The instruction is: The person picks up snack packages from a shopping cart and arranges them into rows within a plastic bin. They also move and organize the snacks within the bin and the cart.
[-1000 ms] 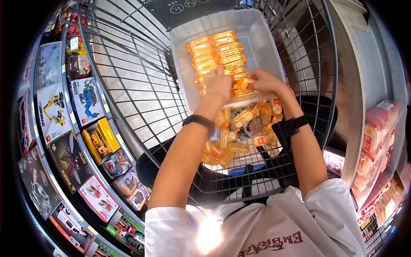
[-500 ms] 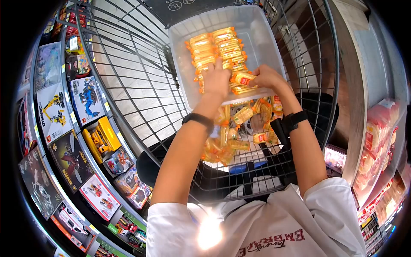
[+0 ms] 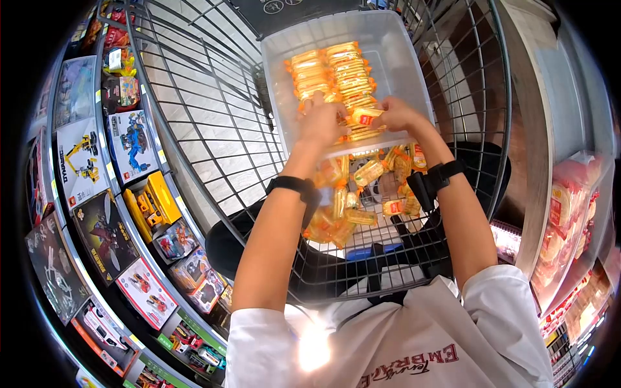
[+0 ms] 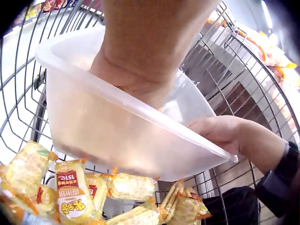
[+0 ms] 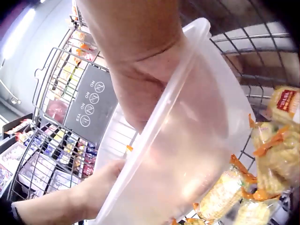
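Observation:
Two rows of wrapped rice crackers stand side by side in a translucent plastic bin. My left hand is inside the bin at the near end of the left row, fingers spread against the packets. Beside it, my right hand pinches one rice cracker packet, red label up, over the near end of the right row. In both wrist views the bin's wall partly hides the fingers. Several loose rice cracker packets lie in the cart in front of the bin.
The bin sits in a wire shopping cart, whose mesh sides rise around both arms. Shelves of boxed toys line the left. To the right are a wooden shelf edge and large bagged snacks.
My left hand has drawn back towards the near end of the left row. The packet in my right hand has turned label up and stays over the right row.

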Available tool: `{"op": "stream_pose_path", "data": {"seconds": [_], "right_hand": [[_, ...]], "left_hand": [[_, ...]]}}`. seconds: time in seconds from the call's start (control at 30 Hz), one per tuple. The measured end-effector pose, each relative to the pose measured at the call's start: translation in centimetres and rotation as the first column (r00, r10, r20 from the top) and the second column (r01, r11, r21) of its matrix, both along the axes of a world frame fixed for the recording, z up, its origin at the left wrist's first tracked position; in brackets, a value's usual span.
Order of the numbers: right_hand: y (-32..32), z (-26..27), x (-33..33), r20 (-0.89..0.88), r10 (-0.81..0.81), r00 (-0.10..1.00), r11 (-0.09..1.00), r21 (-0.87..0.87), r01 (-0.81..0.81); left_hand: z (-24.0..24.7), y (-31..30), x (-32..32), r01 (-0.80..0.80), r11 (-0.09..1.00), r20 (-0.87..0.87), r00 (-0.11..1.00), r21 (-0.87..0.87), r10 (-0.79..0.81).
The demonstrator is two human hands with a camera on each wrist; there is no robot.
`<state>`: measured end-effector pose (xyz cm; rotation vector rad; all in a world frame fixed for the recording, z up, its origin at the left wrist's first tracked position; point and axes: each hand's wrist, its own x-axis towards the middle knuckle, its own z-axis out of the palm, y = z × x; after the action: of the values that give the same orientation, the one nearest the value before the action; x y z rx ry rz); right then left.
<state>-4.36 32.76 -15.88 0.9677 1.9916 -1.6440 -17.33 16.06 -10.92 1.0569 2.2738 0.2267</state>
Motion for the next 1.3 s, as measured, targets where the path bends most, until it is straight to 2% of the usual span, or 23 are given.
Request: {"op": "stream_pose_path", "data": {"seconds": [0.03,0.07,0.13,0.17,0.23,0.27,0.33,0.37,0.43,0.47,0.53,0.67,0.73,0.87,0.93,1.07,1.13,1.3], "right_hand": [[0.2,0.3,-0.1,0.14,0.008,0.99,0.994,0.106,-0.023],[0.2,0.5,-0.2,0.14,0.006,0.99,0.994,0.109,-0.021],[-0.1,1.3,-0.3,0.205,-0.185,0.961,0.977,0.144,0.157],[0.0,1.7,-0.3,0.207,-0.19,0.96,0.976,0.148,0.161],[0.5,3.1,-0.3,0.237,-0.079,0.968,0.987,0.156,0.042],[0.6,3.4,-0.2,0.239,-0.076,0.968,0.986,0.16,0.038],[0.5,4.2,0.6,0.089,0.075,0.993,0.925,0.365,-0.103],[0.4,4.5,0.8,0.093,0.075,0.993,0.925,0.367,-0.104],[-0.2,6.3,0.7,0.116,0.236,0.965,0.812,0.523,-0.261],[-0.4,6.5,0.8,0.119,0.23,0.966,0.813,0.523,-0.258],[-0.3,6.6,0.6,0.124,0.246,0.961,0.807,0.524,-0.273],[0.0,6.9,0.6,0.151,0.29,0.945,0.782,0.531,-0.325],[0.0,6.9,0.3,0.202,0.301,0.932,0.827,0.432,-0.36],[-0.2,4.9,0.0,0.172,0.321,0.931,0.818,0.444,-0.365],[-0.5,3.7,-0.3,0.126,0.288,0.949,0.91,0.274,-0.312],[-1.1,3.0,-0.9,0.159,0.265,0.951,0.912,0.279,-0.3],[-1.6,3.1,-1.2,0.158,0.263,0.952,0.877,0.373,-0.304],[-2.9,3.7,-2.0,0.199,0.194,0.961,0.854,0.448,-0.265]], "left_hand": [[-0.1,0.2,-0.1,-0.005,0.999,0.023,1.0,-0.034,0.006],[-0.2,0.3,-0.1,-0.003,1.0,0.023,1.0,-0.031,0.004],[-0.2,0.7,0.0,-0.007,1.0,0.027,1.0,-0.002,0.007],[-0.3,0.7,0.1,-0.002,1.0,0.03,1.0,0.001,0.002],[0.2,0.6,0.5,0.089,0.996,-0.057,0.994,0.004,-0.088],[0.2,0.8,0.5,0.085,0.996,-0.055,0.995,0.009,-0.084],[0.1,1.2,0.5,0.325,0.944,-0.172,0.934,0.051,-0.312],[0.0,1.5,0.4,0.325,0.944,-0.169,0.935,0.054,-0.312],[0.8,2.4,0.3,0.447,0.894,-0.117,0.886,-0.039,-0.448],[0.4,2.5,0.6,0.452,0.891,-0.114,0.884,-0.037,-0.453],[-0.9,2.5,1.0,0.428,0.903,-0.239,0.876,-0.016,-0.42],[-2.0,2.4,1.7,0.39,0.917,-0.207,0.893,-0.082,-0.399],[-2.0,2.2,1.8,0.357,0.932,-0.217,0.907,-0.06,-0.361],[-1.1,2.5,1.5,0.35,0.933,-0.206,0.91,-0.083,-0.359],[-1.2,2.7,1.3,0.299,0.947,-0.194,0.928,-0.118,-0.317],[-1.8,2.7,1.1,0.289,0.953,-0.206,0.931,-0.092,-0.302],[-1.9,2.8,1.1,0.266,0.959,-0.234,0.93,-0.101,-0.282],[-1.9,3.0,1.0,0.244,0.965,-0.224,0.939,-0.097,-0.26]]}}
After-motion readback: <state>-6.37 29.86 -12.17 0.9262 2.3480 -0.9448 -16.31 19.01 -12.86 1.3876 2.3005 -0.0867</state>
